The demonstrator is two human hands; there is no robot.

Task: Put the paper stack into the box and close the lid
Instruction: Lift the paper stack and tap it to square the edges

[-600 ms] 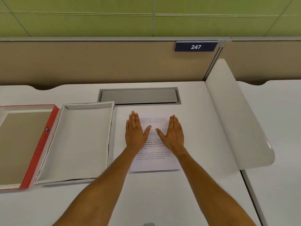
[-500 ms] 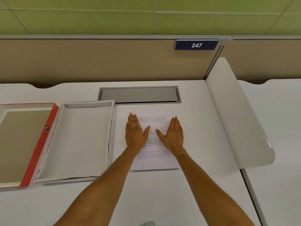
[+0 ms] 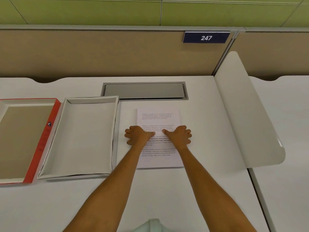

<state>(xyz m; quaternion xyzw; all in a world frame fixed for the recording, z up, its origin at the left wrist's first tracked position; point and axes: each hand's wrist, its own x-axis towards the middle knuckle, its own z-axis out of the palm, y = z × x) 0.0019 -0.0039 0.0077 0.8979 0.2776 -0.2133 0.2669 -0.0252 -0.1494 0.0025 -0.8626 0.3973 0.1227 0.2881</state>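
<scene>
**A:** Where does the paper stack [image 3: 158, 118] sit relative to the hands?

**B:** Directly under them. It lies flat on the tabletop [image 3: 200, 190], just in front of the grey cable hatch [image 3: 144, 90] let into the far edge. Its long axis runs away from the person, near edge to far edge. The left hand [image 3: 138, 135] is at the stack's left long edge, the right hand [image 3: 179, 135] at its right long edge, both about halfway along.

**A:** Are they gripping it?

**B:** Each hand is knuckles-up with the fingers curled down over the outside of an edge and the thumb lying inward on the printed top sheet. That reads as a pinch on both sides, but I cannot tell whether the fingertips are under the stack, and it looks flat on the tabletop, not lifted.

**A:** And the box?

**B:** The open white box [image 3: 80, 136] is just beside the stack on its left, empty, its long axis roughly parallel to the stack's, though skewed a little so its near end swings left. Its right wall is close to the left hand's knuckles. The red-rimmed lid [image 3: 42, 143] lies upturned beyond it, toward the tabletop's left edge.

**A:** So what does the move turn on?

**B:** In my judgement, a short sideways carry to the left, over that right wall, with hardly any turning. The left hand is nearer the box and would lead; the wall is where an edge could catch.
</scene>
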